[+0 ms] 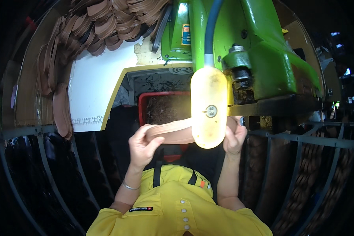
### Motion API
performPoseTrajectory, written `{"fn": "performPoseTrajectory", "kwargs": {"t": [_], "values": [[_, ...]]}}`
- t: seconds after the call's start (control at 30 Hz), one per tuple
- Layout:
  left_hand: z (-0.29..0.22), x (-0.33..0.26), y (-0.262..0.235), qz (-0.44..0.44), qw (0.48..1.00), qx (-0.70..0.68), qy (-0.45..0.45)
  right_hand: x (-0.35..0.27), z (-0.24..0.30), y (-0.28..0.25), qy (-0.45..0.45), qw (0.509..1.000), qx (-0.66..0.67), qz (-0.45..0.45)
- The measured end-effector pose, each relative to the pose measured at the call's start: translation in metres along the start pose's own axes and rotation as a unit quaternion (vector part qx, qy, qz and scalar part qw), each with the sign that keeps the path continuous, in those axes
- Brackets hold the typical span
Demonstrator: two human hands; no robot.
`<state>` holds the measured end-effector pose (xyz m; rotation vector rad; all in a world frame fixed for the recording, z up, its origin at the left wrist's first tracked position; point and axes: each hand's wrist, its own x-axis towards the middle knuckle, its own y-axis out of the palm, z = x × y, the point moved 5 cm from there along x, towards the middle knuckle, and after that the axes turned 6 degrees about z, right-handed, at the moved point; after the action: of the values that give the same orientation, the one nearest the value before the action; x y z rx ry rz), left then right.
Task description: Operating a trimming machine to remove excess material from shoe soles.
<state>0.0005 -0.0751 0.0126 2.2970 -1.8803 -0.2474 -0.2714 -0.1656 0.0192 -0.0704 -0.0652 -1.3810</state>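
One brown sole [171, 135] spans the two hands, its long axis roughly nine to three o'clock — left hand [141, 146] pinched round the nine-o'clock end, right hand [234, 141] closed on the three-o'clock end. The right is nearer the one green machine [265, 51], at one o'clock; one lamp [209, 92] hides the sole's middle. The heaped soles [106, 25], at eleven, overlap beyond counting.

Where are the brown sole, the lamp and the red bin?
Brown sole [173, 133], head view: its left part.
Lamp [209, 100], head view: middle of its lit face.
Red bin [143, 109], head view: left rim.
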Motion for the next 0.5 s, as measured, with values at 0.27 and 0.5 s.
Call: {"fn": "performPoseTrajectory", "kwargs": {"t": [0.27, 0.5], "values": [[-0.009, 0.043, 0.077, 0.058, 0.991, 0.054, 0.104, 0.003, 0.003, -0.067, 0.010, 0.981, 0.119, -0.154], [-0.030, 0.038, 0.053, 0.092, 0.993, -0.062, 0.041, 0.002, 0.005, -0.026, -0.011, 0.968, 0.216, -0.131]]}}
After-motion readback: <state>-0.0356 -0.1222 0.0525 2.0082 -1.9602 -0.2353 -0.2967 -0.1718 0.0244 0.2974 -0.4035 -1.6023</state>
